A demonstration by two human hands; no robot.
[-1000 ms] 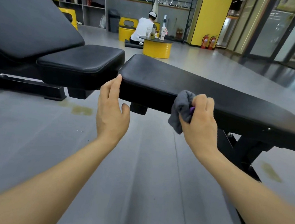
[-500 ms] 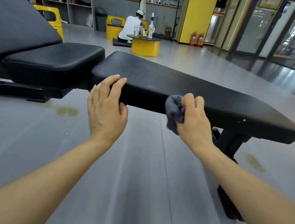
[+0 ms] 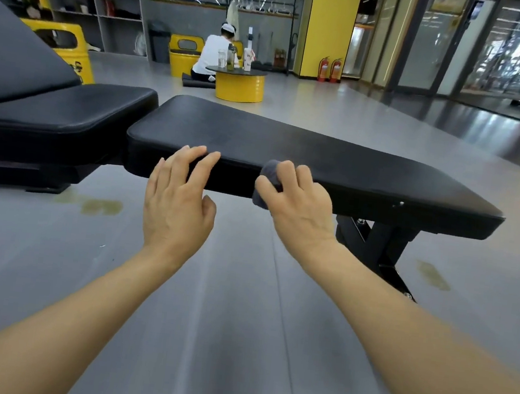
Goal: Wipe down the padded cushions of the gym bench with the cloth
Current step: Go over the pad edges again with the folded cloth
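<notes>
The long black padded cushion [image 3: 306,150] of the gym bench stretches across the middle of the view. A shorter seat cushion [image 3: 67,113] adjoins it on the left, and a tilted back pad [image 3: 12,52] rises at far left. My right hand [image 3: 300,201] grips a bunched grey cloth [image 3: 269,175] and holds it against the long cushion's near edge. My left hand [image 3: 180,200] rests its straight fingertips on the same edge, a little to the left of the cloth.
The bench's black metal leg [image 3: 376,245] stands below the cushion on the right. A person in white [image 3: 213,55] sits on the floor beside a round yellow table [image 3: 240,86] with bottles. Yellow bins, shelves and fire extinguishers line the back wall.
The camera has risen, showing more of the cushion's top. My right hand has brought the cloth up from the cushion's side to its near top edge. My left fingers now lie on that edge.
</notes>
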